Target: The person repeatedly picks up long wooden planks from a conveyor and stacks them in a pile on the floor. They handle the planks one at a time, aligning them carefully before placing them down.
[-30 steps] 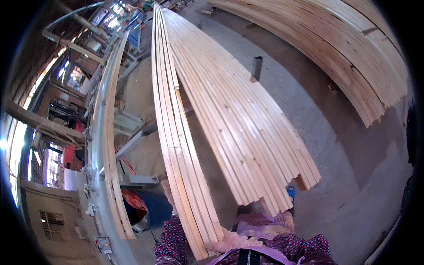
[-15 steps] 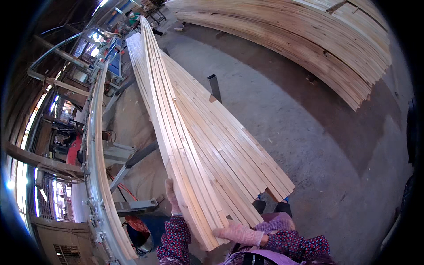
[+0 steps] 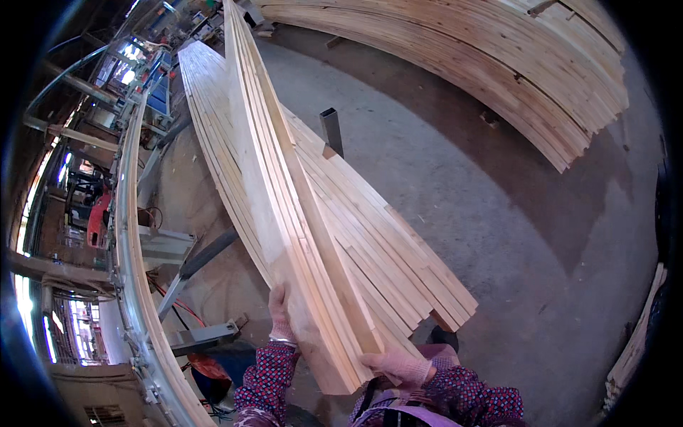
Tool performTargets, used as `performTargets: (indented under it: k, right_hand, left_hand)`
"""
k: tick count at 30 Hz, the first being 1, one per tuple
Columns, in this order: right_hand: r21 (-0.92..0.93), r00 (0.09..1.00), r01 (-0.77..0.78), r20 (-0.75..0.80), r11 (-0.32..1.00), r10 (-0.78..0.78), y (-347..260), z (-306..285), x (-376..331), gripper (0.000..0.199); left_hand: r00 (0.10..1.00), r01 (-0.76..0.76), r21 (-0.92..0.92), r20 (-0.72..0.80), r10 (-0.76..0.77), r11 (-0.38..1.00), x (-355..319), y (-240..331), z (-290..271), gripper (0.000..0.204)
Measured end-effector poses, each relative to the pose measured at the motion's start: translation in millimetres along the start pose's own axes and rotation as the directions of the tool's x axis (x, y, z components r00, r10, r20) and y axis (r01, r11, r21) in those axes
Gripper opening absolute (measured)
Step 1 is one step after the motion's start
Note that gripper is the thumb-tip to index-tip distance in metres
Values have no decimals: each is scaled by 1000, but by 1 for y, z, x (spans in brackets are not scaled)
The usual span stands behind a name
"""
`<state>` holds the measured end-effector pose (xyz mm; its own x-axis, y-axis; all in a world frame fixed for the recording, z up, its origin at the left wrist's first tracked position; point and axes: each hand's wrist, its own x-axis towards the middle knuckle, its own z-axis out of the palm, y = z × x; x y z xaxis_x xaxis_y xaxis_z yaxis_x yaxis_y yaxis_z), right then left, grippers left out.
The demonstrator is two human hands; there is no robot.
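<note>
A bundle of long, pale wooden strips point(image 3: 295, 263) runs away from me, its near end just in front of my body. My left hand point(image 3: 280, 314), in a pale pink knit glove, holds the bundle's left side; its fingers are partly hidden by the wood. At the near right corner, my right hand point(image 3: 400, 366), gloved alike, grips the bundle's outermost strip. A gap runs between that strip and the others. Under the bundle, a layer of similar wooden strips point(image 3: 405, 263) lies at an angle, with uneven near ends.
A long metal rail machine point(image 3: 133, 285) stands on the left. Grey metal supports point(image 3: 206, 252) reach beneath the strips, and a square metal post point(image 3: 331, 134) rises on their right side. A large stack of boards point(image 3: 455, 64) lies at the far right on the concrete floor point(image 3: 512, 235).
The bundle has turned somewhat, showing more of its left face, and a gap has opened beside its right strip. Both hands stay on it. The person at the far end no longer shows clearly.
</note>
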<state>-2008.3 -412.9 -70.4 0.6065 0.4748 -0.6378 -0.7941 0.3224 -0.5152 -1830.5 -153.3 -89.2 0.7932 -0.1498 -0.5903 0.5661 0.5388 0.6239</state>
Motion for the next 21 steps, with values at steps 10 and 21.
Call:
performTargets:
  k: [10,21]
  right_hand:
    - [-797,885,-441,-462,412,53,-78,-39,-87,68]
    - [-398,983,177,27,900,-181,-45,23,-89,66]
  left_hand:
    - [1000,-6,85,-13,7,996,-57,13,19,74]
    - [987,28,26,156,-32,999,-95,-12,141,78]
